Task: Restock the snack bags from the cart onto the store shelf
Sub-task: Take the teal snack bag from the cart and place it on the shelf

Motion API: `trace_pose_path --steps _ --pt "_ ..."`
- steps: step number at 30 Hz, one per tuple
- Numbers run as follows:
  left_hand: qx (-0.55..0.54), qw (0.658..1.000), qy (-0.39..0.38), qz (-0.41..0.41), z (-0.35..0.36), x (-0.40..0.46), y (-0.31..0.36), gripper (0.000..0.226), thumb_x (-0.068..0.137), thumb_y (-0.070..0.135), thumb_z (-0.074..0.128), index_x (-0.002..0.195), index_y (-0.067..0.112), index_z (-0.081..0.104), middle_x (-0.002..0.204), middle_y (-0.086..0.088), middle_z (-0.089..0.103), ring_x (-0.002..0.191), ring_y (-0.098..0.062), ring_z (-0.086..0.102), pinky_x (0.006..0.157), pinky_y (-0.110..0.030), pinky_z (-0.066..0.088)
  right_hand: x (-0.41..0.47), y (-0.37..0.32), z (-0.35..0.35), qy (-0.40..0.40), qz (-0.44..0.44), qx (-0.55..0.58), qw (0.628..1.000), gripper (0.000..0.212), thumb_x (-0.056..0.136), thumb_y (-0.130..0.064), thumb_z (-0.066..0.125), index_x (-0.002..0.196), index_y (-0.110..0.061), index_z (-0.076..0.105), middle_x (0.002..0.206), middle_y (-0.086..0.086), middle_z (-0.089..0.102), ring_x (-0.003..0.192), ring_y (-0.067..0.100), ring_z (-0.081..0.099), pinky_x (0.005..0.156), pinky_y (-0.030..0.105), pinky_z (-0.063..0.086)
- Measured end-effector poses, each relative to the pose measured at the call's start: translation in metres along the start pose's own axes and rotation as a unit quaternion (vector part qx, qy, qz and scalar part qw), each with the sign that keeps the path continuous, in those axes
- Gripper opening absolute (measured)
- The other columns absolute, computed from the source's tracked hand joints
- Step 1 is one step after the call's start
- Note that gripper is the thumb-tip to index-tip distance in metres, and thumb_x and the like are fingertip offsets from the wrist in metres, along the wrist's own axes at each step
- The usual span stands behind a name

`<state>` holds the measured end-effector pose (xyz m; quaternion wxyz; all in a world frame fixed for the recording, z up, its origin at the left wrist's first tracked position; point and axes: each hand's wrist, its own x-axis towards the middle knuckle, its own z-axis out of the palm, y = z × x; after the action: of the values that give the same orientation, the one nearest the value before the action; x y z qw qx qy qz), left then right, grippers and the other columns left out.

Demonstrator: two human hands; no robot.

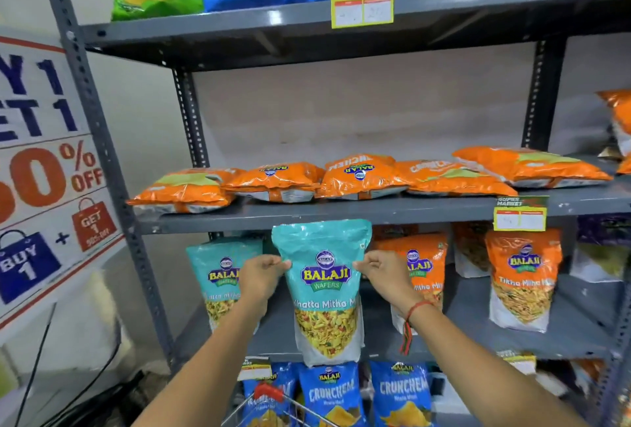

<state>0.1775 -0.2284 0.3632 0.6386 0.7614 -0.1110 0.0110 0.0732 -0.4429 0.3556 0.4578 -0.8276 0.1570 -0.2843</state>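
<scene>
Holding a teal snack bag [322, 290] upright with both hands, in front of the grey shelf rack [102, 140]. Left hand [261, 274] is pinched closed on the bag's left edge, just under the top seal; fingers curled, thumb on the front face. Right hand [382, 271] does the same on the right edge, at about the same height. I see a red thread band [415, 310] on the right wrist.

Bag top overlaps the front lip of the middle shelf [341, 215]; bag bottom hangs down past the edge of the shelf below. I can't tell whether it touches either one.

Behind it, on the lower shelf: another teal bag [218, 276] standing just to the left, partly hidden by the left forearm. Orange standing bags [522, 280] sit to the right, the nearest behind the right hand.

Middle shelf carries a row of orange bags lying flat [362, 177], overlapping each other.

Blue Crunchem bags [399, 396] stand on the shelf beneath. Cart [269, 392] shows only as a red handle and wire rim at bottom centre. Promo poster [44, 167] is on the wall left of the rack.
</scene>
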Motion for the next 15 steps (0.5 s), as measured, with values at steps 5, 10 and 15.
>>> trace_pose_path --steps 5,10,15 --pt "-0.005 1.0 -0.002 -0.03 0.032 0.036 -0.046 0.031 0.074 0.015 0.077 0.047 0.017 0.063 0.052 0.011 0.064 0.064 -0.016 0.055 0.066 -0.031 0.049 0.036 0.049 0.025 -0.005 0.01 -0.037 0.999 0.037 0.079 -0.028 0.071 0.051 -0.009 0.057 0.044 -0.008 0.055 0.039 0.0 0.042 0.037 0.013 0.032" --pt "0.02 0.998 0.042 -0.037 0.063 0.073 -0.064 0.022 0.071 0.022 0.079 0.054 0.019 0.066 0.066 -0.002 0.064 0.067 -0.017 0.054 0.069 -0.032 0.045 0.075 0.083 0.038 0.01 -0.007 -0.062 0.998 0.051 0.08 -0.03 0.068 0.045 -0.017 0.033 0.043 -0.006 0.033 0.045 0.009 0.029 0.043 0.02 0.025" --pt "0.034 0.998 0.049 -0.029 0.082 0.099 -0.082 0.014 0.072 0.025 0.079 0.062 0.018 0.072 0.076 -0.008 0.072 0.072 -0.018 0.058 0.072 -0.033 0.051 0.101 0.113 0.053 0.022 0.007 -0.045 0.999 0.05 0.08 -0.03 0.07 0.04 -0.022 0.04 0.041 -0.009 0.04 0.042 0.0 0.035 0.044 0.015 0.03"
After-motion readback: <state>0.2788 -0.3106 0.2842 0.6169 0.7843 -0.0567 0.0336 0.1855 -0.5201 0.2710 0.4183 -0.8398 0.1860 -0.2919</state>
